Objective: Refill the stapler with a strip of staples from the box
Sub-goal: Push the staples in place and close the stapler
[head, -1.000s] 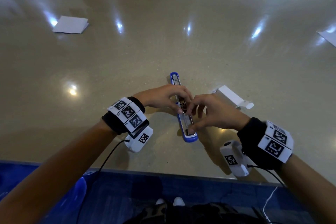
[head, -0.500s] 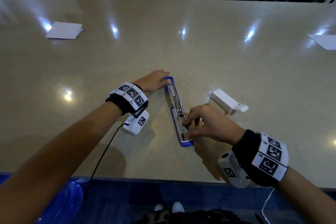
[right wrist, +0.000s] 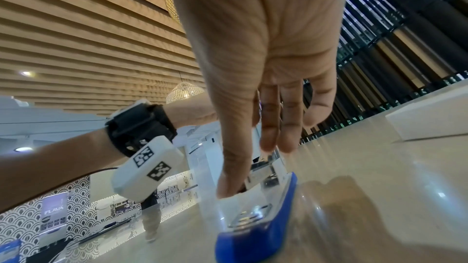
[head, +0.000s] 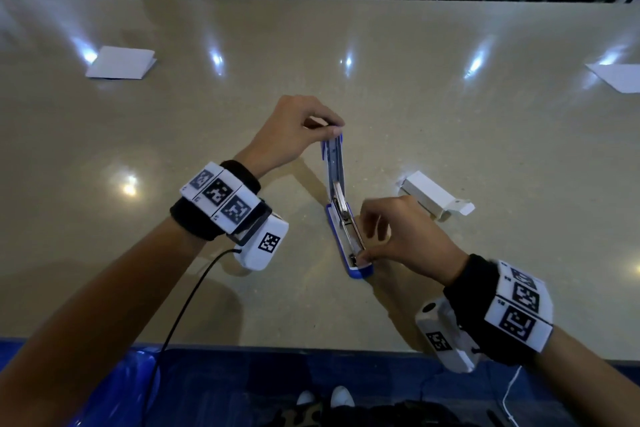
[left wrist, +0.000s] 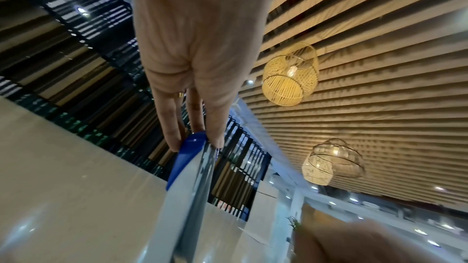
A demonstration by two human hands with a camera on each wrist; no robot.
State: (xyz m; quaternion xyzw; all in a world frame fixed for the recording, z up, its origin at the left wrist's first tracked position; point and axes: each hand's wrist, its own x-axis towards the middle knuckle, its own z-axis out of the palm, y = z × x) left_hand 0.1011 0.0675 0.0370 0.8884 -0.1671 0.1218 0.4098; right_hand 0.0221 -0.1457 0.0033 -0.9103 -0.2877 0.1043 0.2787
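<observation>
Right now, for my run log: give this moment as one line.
left hand pinches blue stapler's raised top arm | right hand steadies stapler base | white staple box open, beside

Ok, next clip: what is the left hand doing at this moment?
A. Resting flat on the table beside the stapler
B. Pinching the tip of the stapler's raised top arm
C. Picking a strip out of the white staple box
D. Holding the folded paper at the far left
B: the left hand pinches the far tip of the stapler top arm, which is raised off the base, while the right hand holds the base end down.
</observation>
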